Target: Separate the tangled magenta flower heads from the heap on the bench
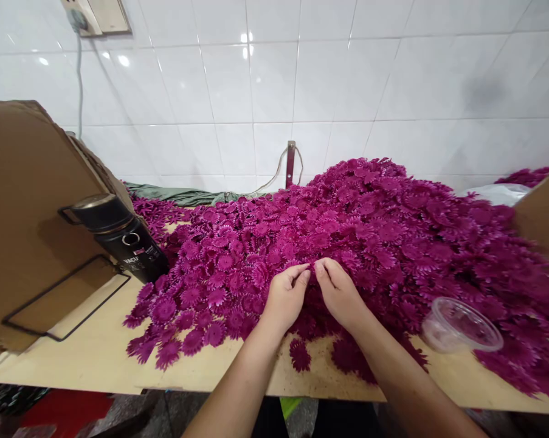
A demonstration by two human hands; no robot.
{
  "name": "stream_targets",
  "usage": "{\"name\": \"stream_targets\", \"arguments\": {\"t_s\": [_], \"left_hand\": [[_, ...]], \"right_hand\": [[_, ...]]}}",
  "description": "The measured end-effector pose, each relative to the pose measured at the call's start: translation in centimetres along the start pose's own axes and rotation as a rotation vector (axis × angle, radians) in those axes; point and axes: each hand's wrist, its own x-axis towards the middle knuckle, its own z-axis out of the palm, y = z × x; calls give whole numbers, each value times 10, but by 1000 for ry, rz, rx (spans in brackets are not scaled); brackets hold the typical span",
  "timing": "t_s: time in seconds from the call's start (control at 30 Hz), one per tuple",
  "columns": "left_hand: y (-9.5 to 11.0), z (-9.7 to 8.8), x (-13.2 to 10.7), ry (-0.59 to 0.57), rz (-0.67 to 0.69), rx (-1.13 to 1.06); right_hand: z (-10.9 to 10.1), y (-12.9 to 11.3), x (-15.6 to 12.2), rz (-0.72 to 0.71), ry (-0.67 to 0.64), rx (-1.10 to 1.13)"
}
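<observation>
My left hand (287, 297) and my right hand (340, 293) meet almost tip to tip over a big heap of magenta artificial flowers (256, 243). Thumb and fingers are pinched together on both hands. A bit of magenta flower (311, 267) shows between the fingertips, its outline merging with the heap behind. One loose flower (300, 355) lies on the table below my hands, apart from the heap. More flower heads lie under my right forearm.
A clear plastic tub (461, 325) rests at the right among flowers. On the left stand a black vacuum flask (119, 237), tilted in view, a black wire frame (69, 298) and a cardboard box (28, 213). The wooden table (96, 359) backs onto a tiled wall (274, 79).
</observation>
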Motion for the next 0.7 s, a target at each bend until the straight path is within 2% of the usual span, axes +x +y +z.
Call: {"name": "stream_targets", "arguments": {"t_s": [0.1,0.13,0.23,0.33,0.4,0.57,0.7], "left_hand": [[-6,-3,-2,95,-6,-67],[-7,-5,-2,108,-7,-98],[-9,-9,-7,75,-49,-225],[-10,-10,-14,-59,-142,-333],[-11,-9,-17,-82,-166,-335],[-13,-9,-17,54,-114,-173],[-18,-11,-17,73,-79,-76]], "right_hand": [[-1,-8,-10,-206,162,-198],[-2,-11,-13,-295,162,-266],[-8,-16,-17,-480,-1,-358],[-12,-16,-15,-467,-70,-331],[-12,-15,-14,-453,-59,-334],[-7,-16,-17,-554,12,-358],[-5,-14,-17,-472,-124,-243]]}}
